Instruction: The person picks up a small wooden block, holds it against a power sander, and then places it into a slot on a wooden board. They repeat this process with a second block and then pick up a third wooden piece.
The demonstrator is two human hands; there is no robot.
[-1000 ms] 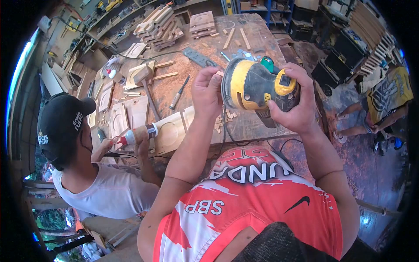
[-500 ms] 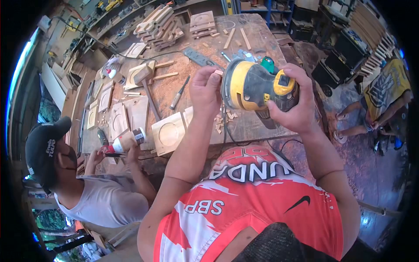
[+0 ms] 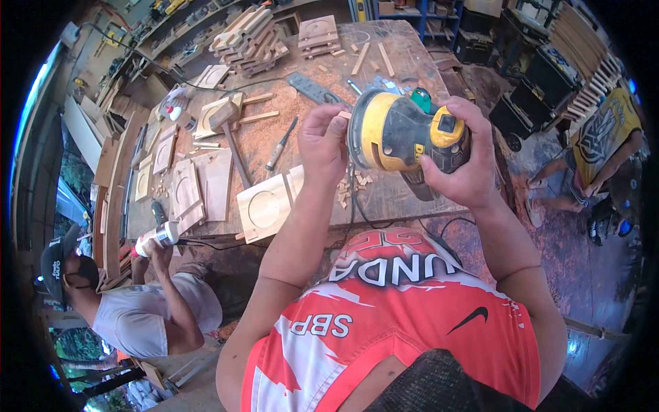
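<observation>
Above the brown wooden workbench (image 3: pixel 419 53), the person's right hand (image 3: pixel 473 168) grasps one yellow-and-black power sander (image 3: pixel 390 134); the left hand (image 3: pixel 324 141) pinches one small pale wooden piece (image 3: pixel 344 115). On the workbench lie one brown wooden mallet (image 3: pixel 223 117) and, toward its far end, two thin wooden strips (image 3: pixel 360 60).

Sander (image 3: pixel 398 137) — smooth plastic; mallet (image 3: pixel 224 118) — wood
</observation>
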